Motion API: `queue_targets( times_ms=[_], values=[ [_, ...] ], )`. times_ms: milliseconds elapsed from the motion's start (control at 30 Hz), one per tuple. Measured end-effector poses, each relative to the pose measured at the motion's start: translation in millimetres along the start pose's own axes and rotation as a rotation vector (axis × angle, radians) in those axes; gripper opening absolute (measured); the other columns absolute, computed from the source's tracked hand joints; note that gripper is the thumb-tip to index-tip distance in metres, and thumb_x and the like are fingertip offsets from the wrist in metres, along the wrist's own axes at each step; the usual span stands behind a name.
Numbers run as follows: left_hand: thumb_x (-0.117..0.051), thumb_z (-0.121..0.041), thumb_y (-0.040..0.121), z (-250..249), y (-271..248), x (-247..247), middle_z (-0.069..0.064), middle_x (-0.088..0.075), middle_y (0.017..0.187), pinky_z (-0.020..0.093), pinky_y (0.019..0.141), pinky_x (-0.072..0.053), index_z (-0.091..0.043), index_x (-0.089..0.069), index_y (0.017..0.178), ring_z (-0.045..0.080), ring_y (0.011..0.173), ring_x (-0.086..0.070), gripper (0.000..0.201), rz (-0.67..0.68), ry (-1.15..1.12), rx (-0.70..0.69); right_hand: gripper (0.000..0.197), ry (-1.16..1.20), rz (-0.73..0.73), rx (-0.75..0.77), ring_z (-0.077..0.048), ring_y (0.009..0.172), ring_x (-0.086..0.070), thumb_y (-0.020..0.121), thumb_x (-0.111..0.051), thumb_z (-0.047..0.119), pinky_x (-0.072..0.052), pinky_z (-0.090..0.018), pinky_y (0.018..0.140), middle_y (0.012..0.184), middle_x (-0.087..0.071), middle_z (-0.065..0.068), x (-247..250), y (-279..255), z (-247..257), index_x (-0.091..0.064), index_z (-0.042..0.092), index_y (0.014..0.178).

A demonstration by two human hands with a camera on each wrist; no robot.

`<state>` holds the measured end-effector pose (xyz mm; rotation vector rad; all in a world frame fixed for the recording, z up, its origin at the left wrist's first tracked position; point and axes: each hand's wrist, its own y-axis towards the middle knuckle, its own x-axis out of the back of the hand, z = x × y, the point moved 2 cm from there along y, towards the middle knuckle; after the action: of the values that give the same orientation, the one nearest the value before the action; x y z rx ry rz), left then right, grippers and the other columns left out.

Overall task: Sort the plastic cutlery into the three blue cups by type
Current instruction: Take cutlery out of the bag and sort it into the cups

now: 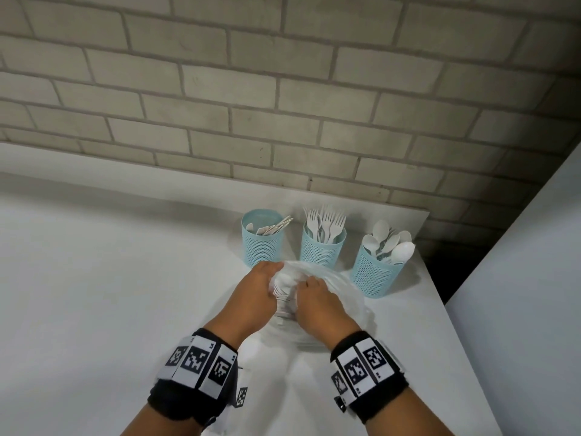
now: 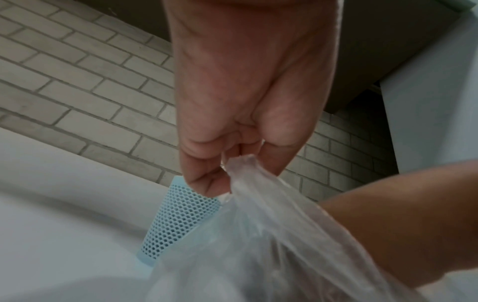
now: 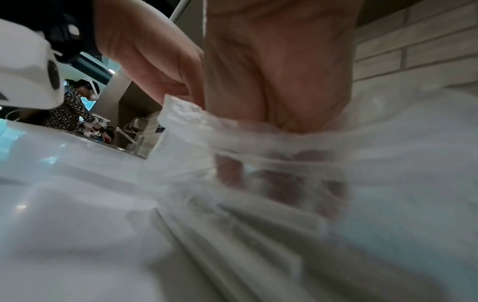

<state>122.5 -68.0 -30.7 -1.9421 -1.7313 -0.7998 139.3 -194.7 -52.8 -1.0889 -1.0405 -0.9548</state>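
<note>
Three blue mesh cups stand in a row at the back of the white table: the left cup [image 1: 263, 247] holds knives [image 1: 273, 229], the middle cup [image 1: 320, 251] forks [image 1: 325, 221], the right cup [image 1: 375, 275] spoons [image 1: 390, 243]. In front of them lies a clear plastic bag [image 1: 339, 287] [image 2: 258, 235] [image 3: 258, 224] with white cutlery [image 1: 279, 292] showing at its mouth. My left hand [image 1: 267, 284] [image 2: 222, 169] pinches the bag's rim. My right hand [image 1: 314, 294] [image 3: 279, 71] reaches into the bag; its fingers show blurred through the plastic, and any hold is hidden.
A brick wall [image 1: 283, 105] runs right behind the cups. The table's right edge [image 1: 456, 341] is close to the bag, with a white panel [image 1: 518, 278] beyond a dark gap. Bare tabletop [image 1: 110, 278] lies to the left. Another person [image 3: 75, 110] works far off.
</note>
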Motion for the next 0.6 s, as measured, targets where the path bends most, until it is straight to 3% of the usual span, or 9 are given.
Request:
queue_targets(
  times_ms=[133,233,367,467,600],
  values=[
    [-0.043,0.011,0.087,-2,0,-3,-0.001,-0.040,0.144,0.003,0.092,-0.021,-0.014,-0.040,0.140,0.013,0.132,-0.039,0.059,-0.009,0.008,0.008,0.045,-0.088,0.037,-0.038,-0.028,0.132,-0.029,0.095,-0.041,0.013,-0.037,-0.044,0.102,0.141,-0.032,-0.013,-3,-2,0,-0.032,0.006,0.139],
    [-0.042,0.012,0.085,-4,-1,-8,0.001,-0.042,0.143,0.006,0.093,-0.024,-0.013,-0.041,0.139,0.014,0.130,-0.041,0.059,-0.010,-0.004,0.014,0.045,-0.077,0.027,-0.045,-0.028,0.130,-0.031,0.094,-0.042,0.010,-0.039,-0.042,0.100,0.140,-0.033,-0.013,-3,0,-1,-0.032,0.005,0.138],
    [-0.042,0.013,0.085,-8,-2,-13,0.001,-0.045,0.141,0.006,0.093,-0.026,-0.013,-0.042,0.138,0.014,0.129,-0.043,0.059,-0.022,-0.014,0.017,0.043,-0.055,-0.014,-0.074,-0.028,0.126,-0.040,0.094,-0.050,0.017,-0.042,-0.040,0.097,0.135,-0.042,-0.014,-2,6,-6,-0.037,0.006,0.133],
    [-0.043,0.014,0.083,-9,-3,-17,0.002,-0.045,0.141,0.006,0.093,-0.025,-0.012,-0.043,0.137,0.014,0.129,-0.044,0.060,-0.036,-0.024,0.025,0.038,-0.139,-0.018,-0.033,-0.029,0.122,-0.045,0.096,-0.046,0.018,-0.043,-0.038,0.095,0.132,-0.046,-0.014,-3,5,-1,-0.039,0.005,0.131],
    [-0.043,0.014,0.084,-11,-3,-20,0.002,-0.044,0.142,0.006,0.095,-0.025,-0.011,-0.044,0.137,0.014,0.130,-0.042,0.059,-0.032,-0.028,0.025,0.041,-0.184,0.041,-0.055,-0.029,0.126,-0.041,0.097,-0.043,0.016,-0.041,-0.043,0.101,0.135,-0.042,-0.014,-6,3,5,-0.036,0.006,0.135]
  ],
)
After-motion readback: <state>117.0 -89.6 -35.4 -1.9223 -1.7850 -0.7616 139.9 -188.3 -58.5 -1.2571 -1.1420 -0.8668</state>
